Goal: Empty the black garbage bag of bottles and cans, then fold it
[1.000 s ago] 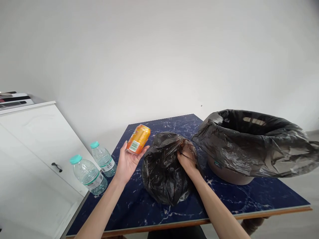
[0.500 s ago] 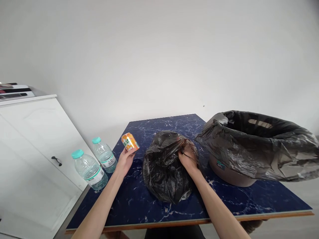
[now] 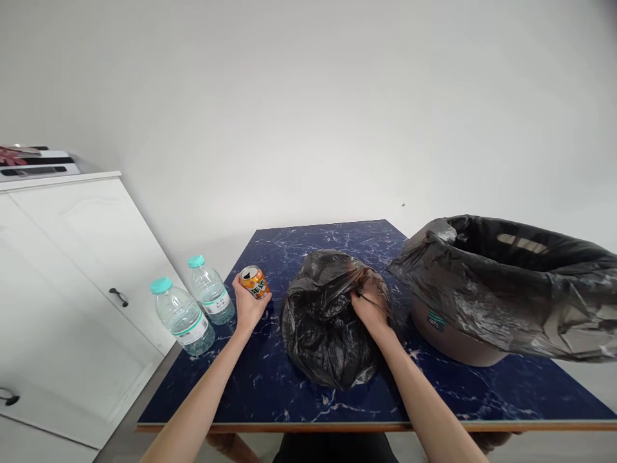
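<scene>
My left hand (image 3: 250, 308) is closed around an orange soda can (image 3: 255, 283), whose opened top faces up. The can is low over the table or standing on it; I cannot tell which. A bunched black garbage bag (image 3: 332, 321) lies in front of me, bulging, with its contents hidden. My right hand (image 3: 370, 302) grips the gathered plastic at the bag's right side, partly covered by a thin fold. Left of the can stand two clear water bottles with turquoise caps, a nearer bottle (image 3: 186, 318) and a farther bottle (image 3: 211, 289).
On the right, a brown-grey bin (image 3: 448, 337) lined with a loose black bag (image 3: 511, 289) stands on the blue marbled table (image 3: 332, 235). A white cabinet (image 3: 87, 270) is at the left, with items on top. A pale wall (image 3: 337, 116) rises behind.
My left hand has lowered the can and turned it from tilted to more upright, so its top now shows. The right hand keeps its hold on the bag. The view has shifted slightly.
</scene>
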`<move>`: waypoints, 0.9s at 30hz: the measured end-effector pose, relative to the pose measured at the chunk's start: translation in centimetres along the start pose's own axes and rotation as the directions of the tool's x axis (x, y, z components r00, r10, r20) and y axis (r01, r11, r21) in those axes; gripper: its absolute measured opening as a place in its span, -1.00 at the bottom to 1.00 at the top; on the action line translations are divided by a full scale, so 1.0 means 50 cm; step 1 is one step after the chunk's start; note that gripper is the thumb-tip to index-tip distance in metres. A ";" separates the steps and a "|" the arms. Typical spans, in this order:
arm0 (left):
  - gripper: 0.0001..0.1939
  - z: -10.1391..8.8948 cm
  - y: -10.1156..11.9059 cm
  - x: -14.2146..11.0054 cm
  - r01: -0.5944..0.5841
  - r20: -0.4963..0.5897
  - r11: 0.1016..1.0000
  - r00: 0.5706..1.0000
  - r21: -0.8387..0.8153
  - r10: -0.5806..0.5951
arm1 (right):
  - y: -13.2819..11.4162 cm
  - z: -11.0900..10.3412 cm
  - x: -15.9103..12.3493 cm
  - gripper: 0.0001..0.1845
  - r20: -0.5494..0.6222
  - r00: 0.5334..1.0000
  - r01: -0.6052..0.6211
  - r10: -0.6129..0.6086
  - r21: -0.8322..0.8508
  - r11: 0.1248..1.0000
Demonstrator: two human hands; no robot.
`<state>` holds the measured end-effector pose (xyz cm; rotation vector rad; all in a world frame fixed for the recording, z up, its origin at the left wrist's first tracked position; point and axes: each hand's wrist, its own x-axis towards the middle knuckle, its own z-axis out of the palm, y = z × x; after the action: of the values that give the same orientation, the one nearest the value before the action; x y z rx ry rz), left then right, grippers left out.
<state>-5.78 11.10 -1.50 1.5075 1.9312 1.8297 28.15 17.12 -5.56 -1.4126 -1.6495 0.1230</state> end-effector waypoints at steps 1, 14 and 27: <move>0.03 0.000 -0.001 -0.001 -0.015 0.005 1.000 1.000 0.015 0.015 | 0.001 0.000 0.000 -0.44 0.002 1.000 0.002 -0.002 0.000 1.000; -0.56 0.016 0.119 -0.084 -0.400 0.332 0.916 0.860 -0.029 0.387 | 0.011 0.021 -0.010 -0.45 -0.001 1.000 -0.022 0.022 0.008 1.000; -0.49 0.043 0.042 -0.062 0.029 0.308 0.987 0.951 -0.161 0.022 | 0.002 0.004 -0.010 -0.46 0.019 1.000 0.017 -0.018 0.037 0.999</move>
<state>-1.61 10.11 -2.08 1.6197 1.5995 1.5900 28.05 16.81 -6.01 -1.3729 -1.6668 0.1563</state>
